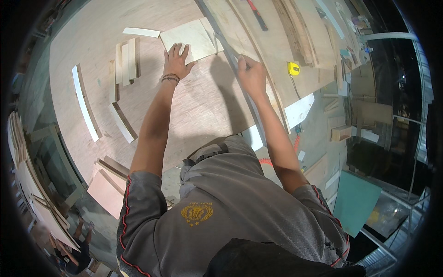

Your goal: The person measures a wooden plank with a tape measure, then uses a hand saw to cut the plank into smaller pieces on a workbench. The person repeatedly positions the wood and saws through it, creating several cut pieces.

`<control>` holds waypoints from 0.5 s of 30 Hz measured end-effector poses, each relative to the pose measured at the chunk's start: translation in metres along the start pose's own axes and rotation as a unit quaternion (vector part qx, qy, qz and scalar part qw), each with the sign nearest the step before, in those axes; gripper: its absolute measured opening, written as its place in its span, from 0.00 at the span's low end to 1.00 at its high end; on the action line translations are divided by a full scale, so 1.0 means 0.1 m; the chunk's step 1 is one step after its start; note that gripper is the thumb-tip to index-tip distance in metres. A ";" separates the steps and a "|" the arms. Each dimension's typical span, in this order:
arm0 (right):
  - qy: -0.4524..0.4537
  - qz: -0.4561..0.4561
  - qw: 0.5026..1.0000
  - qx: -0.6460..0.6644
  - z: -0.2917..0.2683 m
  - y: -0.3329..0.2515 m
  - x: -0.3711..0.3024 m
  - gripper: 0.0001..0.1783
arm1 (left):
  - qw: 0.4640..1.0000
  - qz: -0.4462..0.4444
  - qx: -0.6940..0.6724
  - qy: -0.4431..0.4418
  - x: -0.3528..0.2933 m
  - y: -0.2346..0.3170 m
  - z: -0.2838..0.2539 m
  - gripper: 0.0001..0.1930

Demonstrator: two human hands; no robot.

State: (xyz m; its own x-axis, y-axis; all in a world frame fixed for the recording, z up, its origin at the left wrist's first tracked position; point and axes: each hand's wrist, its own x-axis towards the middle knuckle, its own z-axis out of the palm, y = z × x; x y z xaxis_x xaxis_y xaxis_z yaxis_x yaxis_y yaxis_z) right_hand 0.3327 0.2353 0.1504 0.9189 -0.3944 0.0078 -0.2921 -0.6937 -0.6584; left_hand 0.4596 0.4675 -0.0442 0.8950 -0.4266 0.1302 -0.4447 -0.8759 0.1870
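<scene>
My left hand (pixel 177 62) lies spread, fingers apart, on the near edge of a pale flat wooden board (pixel 191 39). To its right, my right hand (pixel 252 76) is closed, with thumb and fingers pinched together; whatever is in them is too small to make out. It rests beside a long dark grey strip (pixel 224 46) that runs from the far edge toward my body. The board's right end reaches this strip, and a narrow light piece (pixel 214 42) lies at that end.
Narrow wooden strips (pixel 125 62) and a white-edged strip (pixel 85 102) lie on the left of the plywood tabletop (pixel 152 104). At right are a yellow tape measure (pixel 293 69), a red-and-black hammer (pixel 258 16) and long boards (pixel 295 32). An orange coiled hose (pixel 266 161) hangs near my waist. Another person (pixel 74 258) is at lower left.
</scene>
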 end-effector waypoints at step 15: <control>0.005 -0.074 0.997 -0.023 0.38 -0.13 0.79 0.20 | 0.999 -0.013 -0.027 0.027 -0.17 -0.44 -0.15 0.42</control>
State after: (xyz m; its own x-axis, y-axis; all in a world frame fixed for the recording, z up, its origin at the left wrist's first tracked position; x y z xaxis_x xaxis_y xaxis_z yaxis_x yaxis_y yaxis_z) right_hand 0.4188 0.2364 0.1308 0.9503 -0.2911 0.1102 -0.1652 -0.7717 -0.6141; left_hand 0.4633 0.5168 -0.0398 0.9036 -0.3902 0.1766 -0.4242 -0.8723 0.2431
